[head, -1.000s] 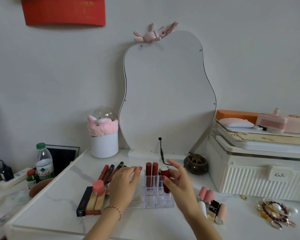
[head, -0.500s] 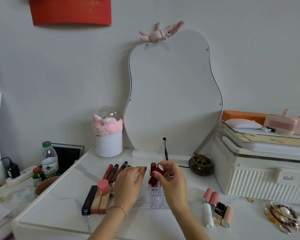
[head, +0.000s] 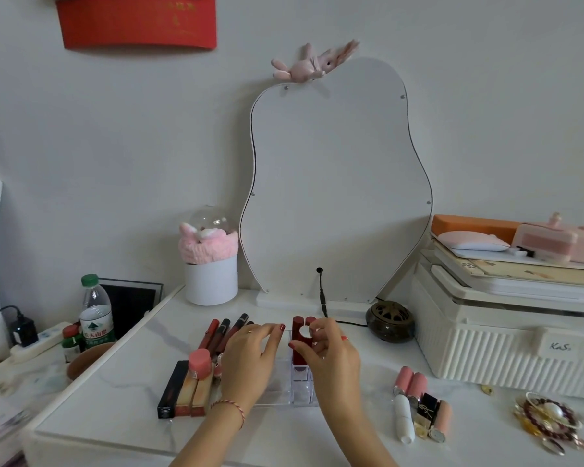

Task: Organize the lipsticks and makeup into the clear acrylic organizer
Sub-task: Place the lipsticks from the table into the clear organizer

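Note:
The clear acrylic organizer (head: 300, 387) stands at the middle of the white table, partly hidden by both hands. Two dark red lipsticks (head: 297, 326) stand upright in its back slots. My right hand (head: 331, 358) pinches a dark red lipstick with a white top (head: 299, 345) over the organizer's slots. My left hand (head: 250, 358) rests with straight fingers on the organizer's left part. Boxed lipsticks (head: 186, 389) lie to the left, slim lip tubes (head: 223, 332) behind them. Pink, white and black lipsticks (head: 418, 406) lie to the right.
A wavy mirror (head: 334, 183) leans on the wall behind. A white tub (head: 211, 278), a dark round incense burner (head: 390, 320), a ribbed white box (head: 506, 342) and jewellery (head: 550, 421) surround the work area. A water bottle (head: 95, 311) stands on the lower left surface.
My right hand has carried the dark red lipstick from the organizer's right side to its left slots and lowered it. The left hand has stayed on the organizer.

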